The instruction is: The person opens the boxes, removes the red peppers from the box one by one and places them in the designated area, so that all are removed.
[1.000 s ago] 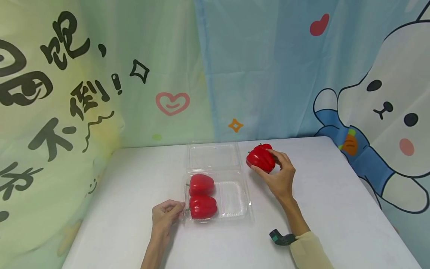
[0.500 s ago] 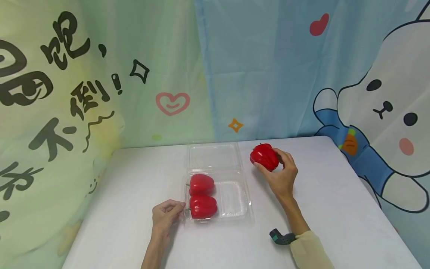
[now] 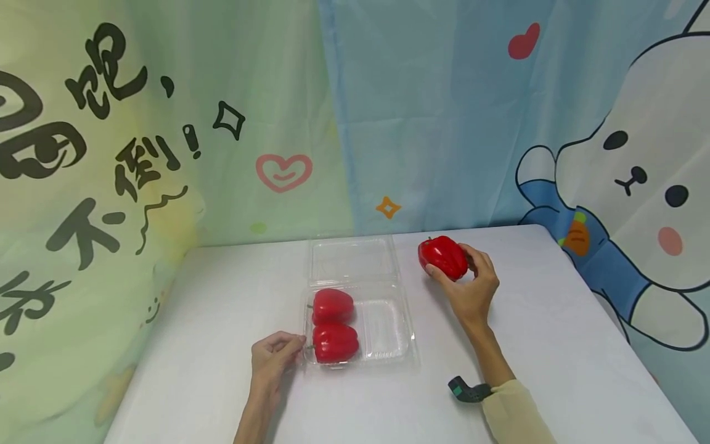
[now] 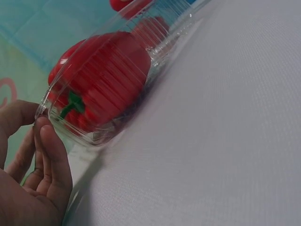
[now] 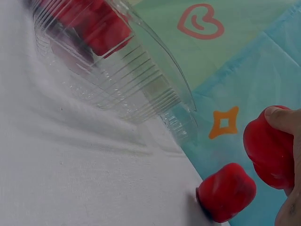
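Near the front left corner of a clear plastic clamshell box [image 3: 385, 330], my left hand [image 3: 270, 364] pinches the rim between thumb and fingers. Inside the box's left half lie two red bell peppers, a front bell pepper [image 3: 335, 343] and a rear bell pepper [image 3: 333, 306], stems to the left. Beyond the box's right side, my right hand [image 3: 473, 295] grips a third red bell pepper [image 3: 442, 257] between thumb and fingers. The right wrist view shows another bell pepper [image 5: 226, 192] on the table close to the held one; in the head view it is mostly or wholly hidden.
The box's lid [image 3: 352, 259] lies open toward the back of the white table [image 3: 211, 320]. A printed curtain [image 3: 421, 111] hangs right behind the table's far edge. A dark device [image 3: 468, 391] sits at the right wrist.
My right hand has moved a little to the right with its bell pepper, which now covers the one seen behind it earlier. The left hand and box stay put.
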The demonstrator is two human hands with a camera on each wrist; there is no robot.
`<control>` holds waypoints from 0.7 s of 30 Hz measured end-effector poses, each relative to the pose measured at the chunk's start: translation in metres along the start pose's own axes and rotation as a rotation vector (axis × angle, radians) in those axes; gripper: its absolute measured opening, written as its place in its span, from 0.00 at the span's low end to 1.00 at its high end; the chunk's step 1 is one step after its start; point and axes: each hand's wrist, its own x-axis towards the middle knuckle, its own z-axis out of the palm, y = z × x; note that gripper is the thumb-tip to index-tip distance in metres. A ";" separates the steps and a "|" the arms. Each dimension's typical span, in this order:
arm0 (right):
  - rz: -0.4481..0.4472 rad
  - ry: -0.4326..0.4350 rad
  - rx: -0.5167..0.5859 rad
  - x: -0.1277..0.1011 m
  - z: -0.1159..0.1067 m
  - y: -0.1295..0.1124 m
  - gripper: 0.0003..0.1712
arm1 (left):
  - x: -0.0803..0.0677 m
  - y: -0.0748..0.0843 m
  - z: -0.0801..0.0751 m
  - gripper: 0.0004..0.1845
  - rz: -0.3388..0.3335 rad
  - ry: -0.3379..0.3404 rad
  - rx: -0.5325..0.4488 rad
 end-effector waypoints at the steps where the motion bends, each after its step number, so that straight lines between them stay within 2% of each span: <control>1: -0.003 0.007 0.002 0.001 0.000 0.001 0.41 | 0.000 0.000 0.000 0.03 -0.003 0.001 0.002; 6: 0.000 0.041 -0.002 0.002 0.000 0.003 0.40 | 0.000 -0.002 -0.001 0.03 -0.003 0.002 0.000; 21: 0.121 0.104 -0.057 0.002 0.000 0.006 0.41 | 0.000 -0.002 0.000 0.03 0.009 -0.011 -0.038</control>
